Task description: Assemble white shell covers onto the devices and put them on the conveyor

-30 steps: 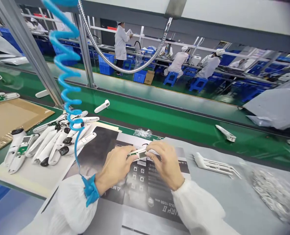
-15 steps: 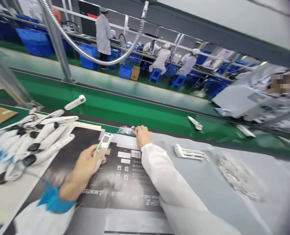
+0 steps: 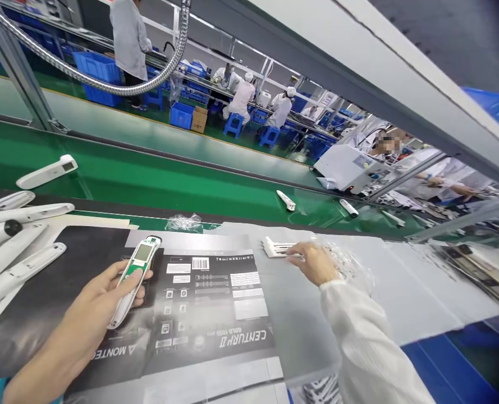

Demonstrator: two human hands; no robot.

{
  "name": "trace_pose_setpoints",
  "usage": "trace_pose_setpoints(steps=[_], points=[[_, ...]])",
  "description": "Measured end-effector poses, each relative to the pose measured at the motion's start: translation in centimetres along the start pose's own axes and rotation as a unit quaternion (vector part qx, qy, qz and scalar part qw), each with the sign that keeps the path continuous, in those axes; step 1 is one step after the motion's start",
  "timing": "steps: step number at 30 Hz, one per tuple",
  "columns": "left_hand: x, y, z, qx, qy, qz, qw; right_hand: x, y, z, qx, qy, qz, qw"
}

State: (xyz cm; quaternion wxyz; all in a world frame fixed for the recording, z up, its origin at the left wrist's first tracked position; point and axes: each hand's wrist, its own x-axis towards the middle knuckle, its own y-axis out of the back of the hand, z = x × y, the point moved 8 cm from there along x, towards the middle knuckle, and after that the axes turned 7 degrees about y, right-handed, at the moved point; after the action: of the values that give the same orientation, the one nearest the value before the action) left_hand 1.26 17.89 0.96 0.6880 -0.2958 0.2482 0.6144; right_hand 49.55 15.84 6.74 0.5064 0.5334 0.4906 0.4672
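Note:
A slim white handheld device rests in my left hand; it looks like a thermometer, with its green circuit board and small grey screen exposed. Fingers wrap its sides and the thumb presses on the board, above a black printed sheet. My right hand is at the free ends of some white pronged plastic strips lying on the grey table cover, its fingertips pinched on them. Just behind that hand is a clear bag of small pale parts, partly hidden by it.
White housings lie piled at the left. Past the table edge runs a green conveyor belt carrying several white devices. Crumpled clear plastic sits by the belt. A metal post and a flexible metal hose stand beyond; co-workers sit farther back.
My right hand has moved right, from the crumpled plastic by the belt to the white pronged strips. My left hand still holds the device. The view has turned right.

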Motion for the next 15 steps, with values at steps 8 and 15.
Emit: trace_pose_setpoints(steps=[8, 15], points=[[-0.2, -1.6, -0.4, 0.025, -0.016, -0.039, 0.999, -3.1, -3.9, -1.6, 0.038, 0.059, -0.018, 0.997], [-1.6, -3.4, 0.0, -0.004, -0.021, -0.093, 0.995, -2.1, -4.3, -0.4, 0.037, 0.026, -0.035, 0.998]])
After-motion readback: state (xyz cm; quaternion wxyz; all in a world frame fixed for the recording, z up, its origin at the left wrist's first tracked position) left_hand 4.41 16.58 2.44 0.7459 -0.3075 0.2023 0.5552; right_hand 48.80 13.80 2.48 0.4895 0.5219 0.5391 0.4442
